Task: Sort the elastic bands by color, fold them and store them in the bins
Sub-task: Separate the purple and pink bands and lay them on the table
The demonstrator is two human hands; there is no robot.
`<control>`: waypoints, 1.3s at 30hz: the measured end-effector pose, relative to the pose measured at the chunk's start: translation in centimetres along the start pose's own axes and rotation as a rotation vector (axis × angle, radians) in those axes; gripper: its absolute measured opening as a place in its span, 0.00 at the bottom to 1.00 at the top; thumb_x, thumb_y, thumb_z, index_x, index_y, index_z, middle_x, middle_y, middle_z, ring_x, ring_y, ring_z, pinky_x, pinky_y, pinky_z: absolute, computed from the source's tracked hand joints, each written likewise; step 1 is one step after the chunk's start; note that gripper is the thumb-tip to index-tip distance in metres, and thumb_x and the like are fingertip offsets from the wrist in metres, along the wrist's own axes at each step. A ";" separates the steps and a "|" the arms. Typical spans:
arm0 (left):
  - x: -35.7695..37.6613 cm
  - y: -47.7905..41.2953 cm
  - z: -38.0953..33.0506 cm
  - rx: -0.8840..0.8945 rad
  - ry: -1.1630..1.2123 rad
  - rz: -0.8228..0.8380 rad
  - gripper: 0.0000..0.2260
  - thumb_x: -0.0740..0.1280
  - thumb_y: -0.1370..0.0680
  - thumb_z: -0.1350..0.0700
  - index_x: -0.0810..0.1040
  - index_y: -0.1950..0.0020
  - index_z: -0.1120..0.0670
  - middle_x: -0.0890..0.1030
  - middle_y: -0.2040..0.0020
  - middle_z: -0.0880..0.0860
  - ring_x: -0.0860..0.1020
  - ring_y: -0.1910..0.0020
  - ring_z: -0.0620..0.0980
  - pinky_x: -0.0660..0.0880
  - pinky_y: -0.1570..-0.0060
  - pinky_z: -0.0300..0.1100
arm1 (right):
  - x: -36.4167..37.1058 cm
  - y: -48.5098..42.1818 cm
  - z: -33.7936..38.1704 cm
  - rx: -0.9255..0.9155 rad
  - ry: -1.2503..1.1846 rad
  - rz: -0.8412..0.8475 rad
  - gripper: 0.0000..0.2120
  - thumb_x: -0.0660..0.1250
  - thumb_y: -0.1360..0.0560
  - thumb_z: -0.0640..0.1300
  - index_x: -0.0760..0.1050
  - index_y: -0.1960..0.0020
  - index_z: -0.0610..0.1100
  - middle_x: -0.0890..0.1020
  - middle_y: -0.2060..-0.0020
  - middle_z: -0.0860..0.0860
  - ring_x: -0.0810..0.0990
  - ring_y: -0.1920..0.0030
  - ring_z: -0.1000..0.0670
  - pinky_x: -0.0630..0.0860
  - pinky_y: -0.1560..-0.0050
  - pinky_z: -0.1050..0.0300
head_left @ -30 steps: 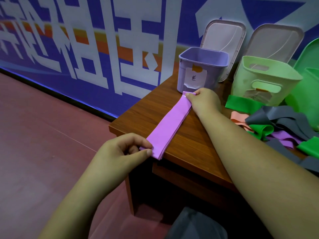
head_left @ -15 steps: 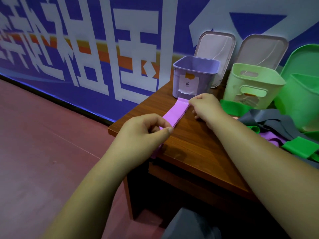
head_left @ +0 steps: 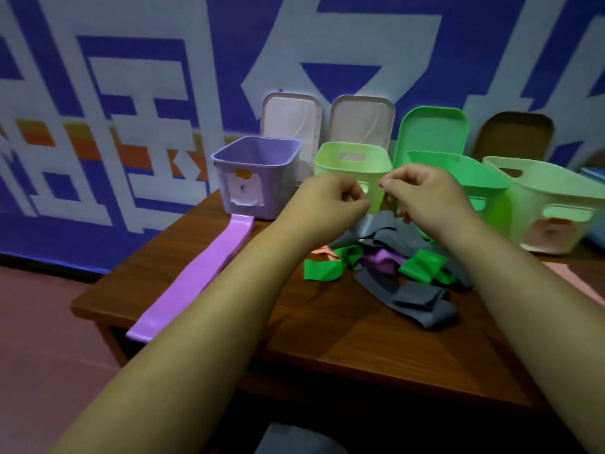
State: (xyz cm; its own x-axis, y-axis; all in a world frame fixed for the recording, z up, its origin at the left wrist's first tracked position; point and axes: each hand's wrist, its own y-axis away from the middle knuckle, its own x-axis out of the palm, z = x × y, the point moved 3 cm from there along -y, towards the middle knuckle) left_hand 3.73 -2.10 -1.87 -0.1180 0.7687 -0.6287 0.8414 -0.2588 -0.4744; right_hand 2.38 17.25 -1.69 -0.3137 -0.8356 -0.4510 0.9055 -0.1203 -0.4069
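Observation:
A long purple band (head_left: 196, 276) lies flat along the table's left side, from the purple bin (head_left: 258, 165) to the front-left edge, with its near end over the edge. No hand touches it. My left hand (head_left: 330, 198) and my right hand (head_left: 425, 198) hover close together, fingers curled, above the pile of bands in front of the light green bin (head_left: 353, 158). A grey band (head_left: 376, 224) rises just beneath the fingertips. Whether either hand pinches it is hidden. The pile also holds green bands (head_left: 324, 268), a purple band (head_left: 381, 258) and more grey bands (head_left: 415, 299).
A bright green bin (head_left: 474, 178) and a pale green bin (head_left: 556, 204) stand to the right along the wall, with several lids (head_left: 291, 116) leaning behind the bins. A pink band (head_left: 569, 276) lies at the far right. The wooden table (head_left: 360, 339) ends at the left and front.
Both hands let go of the purple band, which now lies stretched flat on the table. They moved right to the pile of bands, and the camera turned right to show more bins.

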 end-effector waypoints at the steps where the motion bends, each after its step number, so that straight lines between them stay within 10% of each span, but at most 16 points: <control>1: 1.5 -1.5 -0.5 0.037 -0.035 0.043 0.05 0.71 0.21 0.53 0.86 0.53 0.51 0.81 0.63 0.47 0.77 0.63 0.43 0.71 0.63 0.36 | -1.3 -0.1 -1.2 0.017 0.003 -0.022 0.05 0.72 0.20 0.45 0.84 0.54 0.46 0.81 0.67 0.49 0.75 0.73 0.51 0.75 0.65 0.53; 8: 10.7 -4.3 -0.6 0.281 -0.164 0.231 0.07 0.70 0.20 0.56 0.84 0.44 0.53 0.82 0.51 0.50 0.77 0.54 0.45 0.70 0.55 0.40 | -7.0 2.2 -9.3 -0.002 0.273 -0.197 0.05 0.71 0.19 0.47 0.83 0.54 0.51 0.80 0.67 0.55 0.76 0.66 0.58 0.71 0.63 0.59; 19: 11.1 -3.1 1.2 0.376 -0.416 0.422 0.11 0.74 0.25 0.46 0.75 0.49 0.45 0.75 0.51 0.46 0.72 0.50 0.50 0.76 0.48 0.52 | -6.3 3.0 -11.9 0.102 0.306 0.083 0.05 0.71 0.20 0.50 0.84 0.54 0.54 0.78 0.66 0.55 0.74 0.67 0.57 0.72 0.64 0.57; 28: 10.0 -3.2 0.7 0.305 -0.285 0.102 0.04 0.69 0.18 0.47 0.80 0.48 0.46 0.76 0.52 0.46 0.76 0.52 0.50 0.79 0.52 0.54 | -6.4 4.3 -10.3 -0.016 0.290 0.159 0.07 0.73 0.23 0.61 0.84 0.50 0.60 0.80 0.53 0.52 0.79 0.55 0.54 0.75 0.55 0.55; 39: 8.6 -3.7 0.2 0.050 -0.013 -0.236 0.08 0.71 0.18 0.59 0.73 0.45 0.53 0.78 0.53 0.46 0.78 0.58 0.39 0.75 0.64 0.35 | -7.2 2.9 -11.3 0.062 0.380 -0.099 0.02 0.72 0.23 0.45 0.79 0.53 0.50 0.75 0.54 0.54 0.77 0.53 0.52 0.70 0.57 0.57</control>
State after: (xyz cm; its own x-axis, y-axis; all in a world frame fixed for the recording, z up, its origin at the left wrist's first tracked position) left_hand -0.52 5.34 -5.64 -0.3150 0.8037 -0.5049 0.7630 -0.1020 -0.6384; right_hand 4.06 28.98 -8.62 -0.4731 -0.5618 -0.6786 0.8775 -0.2318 -0.4198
